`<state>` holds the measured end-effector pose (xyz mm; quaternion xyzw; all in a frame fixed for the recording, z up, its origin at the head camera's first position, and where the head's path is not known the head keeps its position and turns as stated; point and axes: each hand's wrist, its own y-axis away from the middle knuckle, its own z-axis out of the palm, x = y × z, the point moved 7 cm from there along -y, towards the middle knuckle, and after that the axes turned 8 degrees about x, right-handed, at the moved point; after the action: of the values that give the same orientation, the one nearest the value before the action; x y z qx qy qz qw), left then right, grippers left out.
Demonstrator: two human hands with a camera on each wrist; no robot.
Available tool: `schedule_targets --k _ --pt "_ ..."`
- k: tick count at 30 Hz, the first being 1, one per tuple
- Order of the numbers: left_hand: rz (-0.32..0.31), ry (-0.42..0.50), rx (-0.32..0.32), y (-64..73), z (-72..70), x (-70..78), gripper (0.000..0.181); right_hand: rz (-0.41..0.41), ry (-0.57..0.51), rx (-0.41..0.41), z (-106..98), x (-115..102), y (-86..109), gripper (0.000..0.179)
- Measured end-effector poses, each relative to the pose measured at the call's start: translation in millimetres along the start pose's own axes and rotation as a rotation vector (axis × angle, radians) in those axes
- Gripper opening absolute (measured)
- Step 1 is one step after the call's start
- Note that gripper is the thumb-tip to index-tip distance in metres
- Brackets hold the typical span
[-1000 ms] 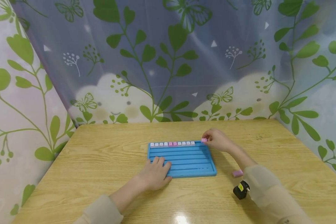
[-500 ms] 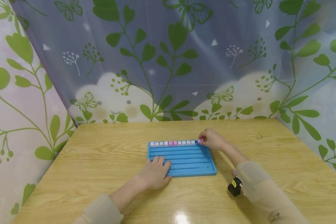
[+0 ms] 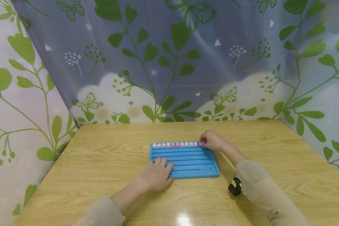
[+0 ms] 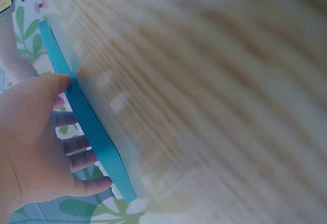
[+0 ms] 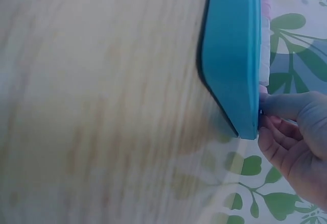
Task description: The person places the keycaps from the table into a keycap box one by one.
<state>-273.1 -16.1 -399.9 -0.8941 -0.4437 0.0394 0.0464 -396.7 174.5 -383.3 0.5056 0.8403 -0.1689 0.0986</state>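
Note:
A blue keyboard case [image 3: 186, 163] lies on the table, ridged in long rows. Along its far edge runs a row of white keycaps [image 3: 158, 145], two pink ones [image 3: 175, 144] among them. My right hand [image 3: 213, 141] pinches a pink keycap [image 3: 201, 143] at the right end of that row, against the far right corner; most of it is hidden by the fingers in the right wrist view. My left hand [image 3: 156, 175] rests on the case's near left part, fingers spread over the rows and thumb at the front edge, as the left wrist view shows.
A black device with a yellow label [image 3: 235, 186] is at the right sleeve's cuff. The wooden table [image 3: 101, 150] meets a leaf-patterned cloth [image 3: 141, 62] behind and at both sides.
My right hand has moved left with the pink keycap, from outside the case's corner to the end of the row. The sleeve now covers a loose pink piece on the table. Left hand unmoved.

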Motion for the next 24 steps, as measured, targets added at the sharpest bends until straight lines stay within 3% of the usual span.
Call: schedule_targets --k 24 --pt "-0.017 -0.003 -0.013 -1.5 2.1 -0.6 0.049 -0.004 -0.012 -0.023 2.7 -3.0 -2.9 0.006"
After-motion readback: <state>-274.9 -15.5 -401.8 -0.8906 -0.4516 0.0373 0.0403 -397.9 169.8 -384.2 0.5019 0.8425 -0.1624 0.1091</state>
